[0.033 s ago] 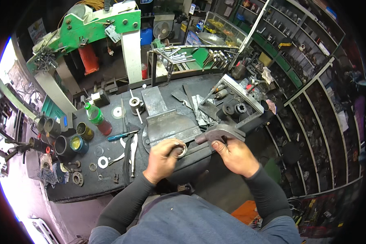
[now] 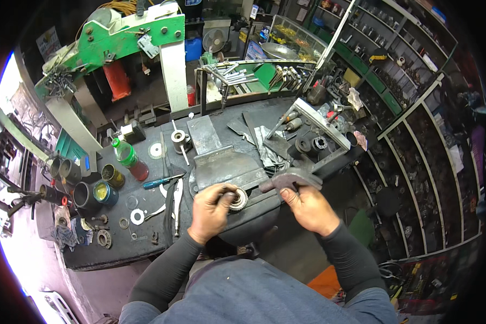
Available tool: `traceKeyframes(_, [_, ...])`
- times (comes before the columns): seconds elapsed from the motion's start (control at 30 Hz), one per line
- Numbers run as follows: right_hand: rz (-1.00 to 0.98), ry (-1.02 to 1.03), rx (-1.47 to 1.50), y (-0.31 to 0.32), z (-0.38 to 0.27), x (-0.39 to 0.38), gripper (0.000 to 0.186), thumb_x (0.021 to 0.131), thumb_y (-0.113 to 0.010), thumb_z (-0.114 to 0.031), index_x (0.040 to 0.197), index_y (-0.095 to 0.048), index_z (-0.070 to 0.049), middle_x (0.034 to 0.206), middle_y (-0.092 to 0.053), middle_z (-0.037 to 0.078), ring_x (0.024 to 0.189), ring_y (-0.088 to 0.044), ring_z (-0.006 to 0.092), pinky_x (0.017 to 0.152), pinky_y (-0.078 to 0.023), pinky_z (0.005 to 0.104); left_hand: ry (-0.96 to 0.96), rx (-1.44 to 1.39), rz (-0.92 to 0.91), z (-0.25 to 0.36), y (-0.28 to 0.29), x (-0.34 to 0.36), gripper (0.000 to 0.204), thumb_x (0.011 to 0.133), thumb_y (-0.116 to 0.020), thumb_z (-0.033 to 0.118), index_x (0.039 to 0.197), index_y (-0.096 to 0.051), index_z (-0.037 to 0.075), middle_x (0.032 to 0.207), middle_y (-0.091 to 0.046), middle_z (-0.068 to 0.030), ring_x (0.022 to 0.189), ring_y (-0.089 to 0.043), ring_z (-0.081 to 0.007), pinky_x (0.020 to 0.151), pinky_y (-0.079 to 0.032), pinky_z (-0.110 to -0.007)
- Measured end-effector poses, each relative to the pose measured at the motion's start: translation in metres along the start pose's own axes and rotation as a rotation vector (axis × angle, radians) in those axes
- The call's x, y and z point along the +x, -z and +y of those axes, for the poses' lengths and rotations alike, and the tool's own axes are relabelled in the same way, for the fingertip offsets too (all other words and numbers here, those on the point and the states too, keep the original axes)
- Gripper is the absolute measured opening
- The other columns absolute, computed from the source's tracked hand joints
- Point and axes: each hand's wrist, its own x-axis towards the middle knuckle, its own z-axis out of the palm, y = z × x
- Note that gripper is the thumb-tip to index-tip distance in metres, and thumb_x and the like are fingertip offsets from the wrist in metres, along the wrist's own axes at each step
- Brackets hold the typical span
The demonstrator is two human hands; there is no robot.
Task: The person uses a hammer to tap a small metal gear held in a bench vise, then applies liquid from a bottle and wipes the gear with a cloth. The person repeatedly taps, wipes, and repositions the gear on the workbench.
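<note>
Grey toothed ring (image 2: 241, 200) juts rightward from the grasping left hand (image 2: 210, 211), while the right hand (image 2: 311, 208) clenches a hammer (image 2: 291, 177).

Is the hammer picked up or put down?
Picked up: the right hand is closed around the hammer, and its dark metal head shows beyond the fist.

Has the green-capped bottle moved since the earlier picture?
No, judged against the workbench, the bottle shows no visible shift either way.
</note>
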Motion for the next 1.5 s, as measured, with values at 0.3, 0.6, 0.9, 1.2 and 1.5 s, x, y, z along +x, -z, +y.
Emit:
traceKeyframes(0.3, [0.156,-0.187,0.165,-0.057,0.072,-0.021,0.042,0.116,-0.065,-0.037,0.135,-0.074,-0.001,0.122,-0.079,0.020,0.115,-0.075,0.0376,0.102,-0.058,0.0452,0.055,-0.233,-0.068,-0.009,-0.003,0.000,0.022,0.111,-0.073,0.006,0.131,-0.068,-0.003,0.111,-0.081,-0.0102,0.102,-0.077,-0.0161,0.093,-0.063,-0.033])
traceKeyframes(0.6, [0.162,-0.192,0.061,-0.059,0.095,-0.024,0.048,0.114,-0.069,-0.044,0.124,-0.079,0.002,0.113,-0.081,0.026,0.108,-0.078,0.0458,0.093,-0.061,0.0470,-0.018,0.048,-0.114,0.005,-0.004,0.004,0.020,0.104,-0.073,-0.004,0.124,-0.071,-0.002,0.109,-0.080,-0.0120,0.101,-0.078,-0.0211,0.095,-0.062,-0.036])
traceKeyframes(0.9, [0.126,-0.147,0.126,-0.047,0.084,-0.017,0.041,0.114,-0.070,-0.038,0.126,-0.079,0.000,0.113,-0.081,0.025,0.107,-0.078,0.0439,0.092,-0.061,0.0465,-0.333,0.429,-0.193,0.022,-0.013,0.017,0.023,0.091,-0.082,-0.001,0.112,-0.074,0.002,0.107,-0.079,-0.0159,0.101,-0.078,-0.0374,0.094,-0.061,-0.045])
traceKeyframes(1.2, [0.163,0.340,-0.087,0.034,-0.058,0.003,0.026,0.109,-0.076,-0.024,0.128,-0.077,-0.005,0.110,-0.080,0.018,0.094,-0.079,0.0391,0.084,-0.063,0.0436,-0.344,0.397,-0.170,0.019,-0.008,0.013,0.026,0.086,-0.084,0.000,0.111,-0.076,0.002,0.108,-0.078,-0.0178,0.104,-0.077,-0.0401,0.095,-0.061,-0.048])
traceKeyframes(1.5, [0.067,0.499,-0.520,0.053,-0.090,0.016,0.025,0.106,-0.079,-0.023,0.121,-0.078,-0.003,0.103,-0.080,0.017,0.084,-0.077,0.0379,0.074,-0.062,0.0459,-0.400,0.396,-0.149,0.016,-0.005,0.012,0.038,0.080,-0.083,-0.001,0.117,-0.075,0.003,0.108,-0.077,-0.0164,0.106,-0.075,-0.0391,0.096,-0.061,-0.047])
